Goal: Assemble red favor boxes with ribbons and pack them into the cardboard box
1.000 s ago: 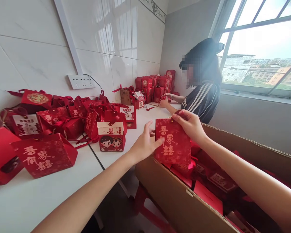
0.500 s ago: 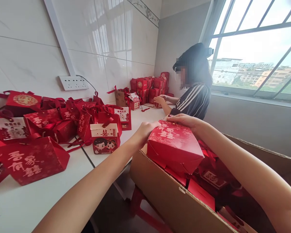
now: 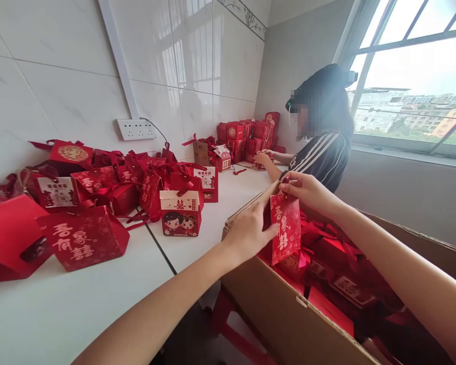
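A red gift box (image 3: 285,230) with pale characters hangs upright over the near left part of a cardboard carton (image 3: 266,294). My right hand (image 3: 298,188) pinches its top, where a bit of dark red ribbon shows. My left hand (image 3: 251,229) is at the box's left side, thumb against its printed face, the other fingers mostly hidden behind. Below, more red boxes with ribbons (image 3: 351,291) fill the carton.
Many red gift boxes (image 3: 85,241) stand on the white table (image 3: 99,299) at left, a cartoon-printed one (image 3: 180,218) nearest the carton. A co-worker in a striped jacket (image 3: 321,157) handles a small box at the far end. A power strip (image 3: 136,130) is on the wall. A red stool (image 3: 235,329) stands below.
The held box has turned from lying tilted, its base toward the camera, to hanging upright with a narrow face showing. My left hand has moved from its top to its side. The view has swung left.
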Demonstrator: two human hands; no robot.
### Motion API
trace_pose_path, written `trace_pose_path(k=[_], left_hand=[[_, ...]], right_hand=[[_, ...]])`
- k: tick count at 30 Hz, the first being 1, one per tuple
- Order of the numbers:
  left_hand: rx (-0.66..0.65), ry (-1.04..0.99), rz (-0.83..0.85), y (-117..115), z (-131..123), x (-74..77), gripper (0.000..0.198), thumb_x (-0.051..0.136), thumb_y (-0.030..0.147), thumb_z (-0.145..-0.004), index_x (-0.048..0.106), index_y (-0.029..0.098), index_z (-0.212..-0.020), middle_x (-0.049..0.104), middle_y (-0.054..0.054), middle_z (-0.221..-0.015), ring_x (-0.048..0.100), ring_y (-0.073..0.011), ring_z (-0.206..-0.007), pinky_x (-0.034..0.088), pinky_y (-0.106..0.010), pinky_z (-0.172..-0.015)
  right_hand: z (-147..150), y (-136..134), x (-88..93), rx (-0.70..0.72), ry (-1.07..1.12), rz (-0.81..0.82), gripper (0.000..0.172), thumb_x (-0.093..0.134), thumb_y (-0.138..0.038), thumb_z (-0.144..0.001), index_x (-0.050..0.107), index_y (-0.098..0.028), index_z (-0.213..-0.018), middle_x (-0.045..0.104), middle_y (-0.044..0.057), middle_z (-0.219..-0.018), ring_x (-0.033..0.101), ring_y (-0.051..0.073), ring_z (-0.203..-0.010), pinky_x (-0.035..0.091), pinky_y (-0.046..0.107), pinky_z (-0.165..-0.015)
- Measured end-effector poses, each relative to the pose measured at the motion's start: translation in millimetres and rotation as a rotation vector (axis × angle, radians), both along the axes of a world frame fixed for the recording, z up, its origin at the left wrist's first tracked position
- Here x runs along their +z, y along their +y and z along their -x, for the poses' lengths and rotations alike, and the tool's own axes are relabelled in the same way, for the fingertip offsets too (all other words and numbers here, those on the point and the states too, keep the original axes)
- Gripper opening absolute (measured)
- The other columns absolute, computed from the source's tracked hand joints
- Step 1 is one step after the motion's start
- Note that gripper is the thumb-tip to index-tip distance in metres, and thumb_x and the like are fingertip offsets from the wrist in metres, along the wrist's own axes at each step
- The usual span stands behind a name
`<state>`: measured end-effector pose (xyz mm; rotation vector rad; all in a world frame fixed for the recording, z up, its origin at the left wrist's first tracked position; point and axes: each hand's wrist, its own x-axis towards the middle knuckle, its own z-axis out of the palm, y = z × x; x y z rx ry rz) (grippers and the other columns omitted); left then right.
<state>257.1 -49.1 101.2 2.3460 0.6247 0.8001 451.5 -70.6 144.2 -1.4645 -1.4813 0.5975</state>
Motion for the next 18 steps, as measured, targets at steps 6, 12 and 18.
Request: trace_pose_path(k=[6,12,18], left_hand=[[0.076,0.139,-0.207,-13.6,27.2,-13.3,0.043,0.049,0.029,-0.083,0.046,0.013,-0.122,0.050,-0.014,-0.127,0.046,-0.0278,-0.119,0.038,-0.045,-0.101],[0.157,0.062,-0.257,-31.1,92.9,-25.3,0.022,0.052,0.021,-0.080,0.060,0.019,-0.100,0.056,-0.008,-0.117,0.050,-0.0230,-0.113,0.040,-0.042,-0.099],[0.380,0.031,-0.331,-7.1,159.6,-34.5,0.018,0.051,0.016,-0.078,0.060,0.020,-0.094,0.057,-0.008,-0.111,0.053,-0.0223,-0.108,0.043,-0.041,-0.096]], right_hand=[[33.1,-8.2,-56.6,-0.060,-0.398,-0.069,0.015,0.053,-0.035,-0.073,0.050,-0.021,-0.072,0.060,0.000,-0.066,0.055,0.016,-0.063,0.042,0.029,-0.061],[63.4,-15.3,-144.2,-0.075,-0.233,-0.010,0.022,0.047,-0.043,-0.076,0.047,-0.022,-0.075,0.061,0.001,-0.064,0.057,0.018,-0.058,0.046,0.029,-0.057],[63.0,-7.4,-159.0,-0.127,-0.184,0.014,0.033,0.047,-0.054,-0.074,0.050,-0.022,-0.079,0.067,0.005,-0.073,0.062,0.020,-0.058,0.049,0.029,-0.053]])
